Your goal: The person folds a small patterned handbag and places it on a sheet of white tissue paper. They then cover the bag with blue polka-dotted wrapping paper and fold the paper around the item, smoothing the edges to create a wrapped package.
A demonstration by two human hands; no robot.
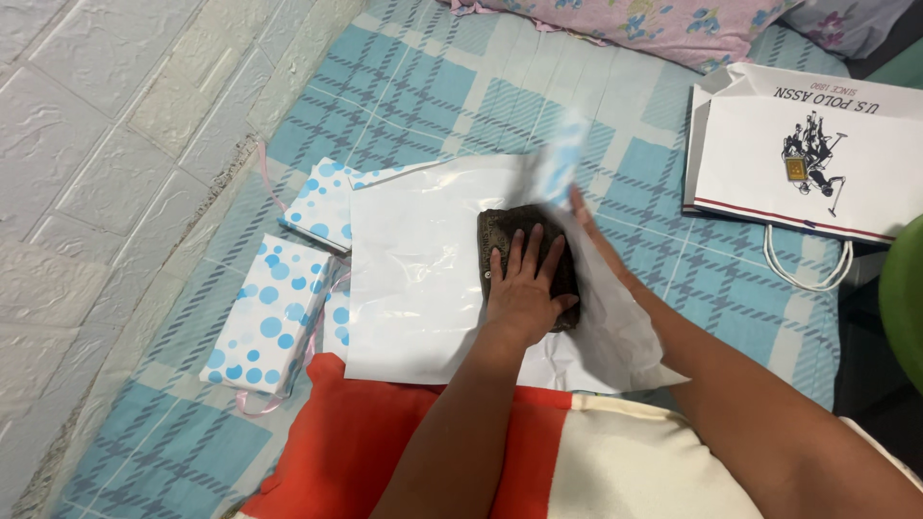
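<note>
Orange-and-cream cushion (461,452) lies nearest. Left hand (524,288) presses flat, fingers spread, on the dark brown rectangular pouch (524,231) atop the white wrapping sheet (413,279). Right hand (582,216), mostly hidden, lifts the sheet's edge beside the pouch.

Two dotted wrapped boxes (272,317), one brown wallet (529,259), one paper sheet (413,279) (white), one shopping bag (808,163)

A bed (433,86) is covered by a blue plaid sheet, lit evenly. A white brick-pattern wall (106,125) is seen left. A floral pillow (635,24) is laid at the top.
</note>
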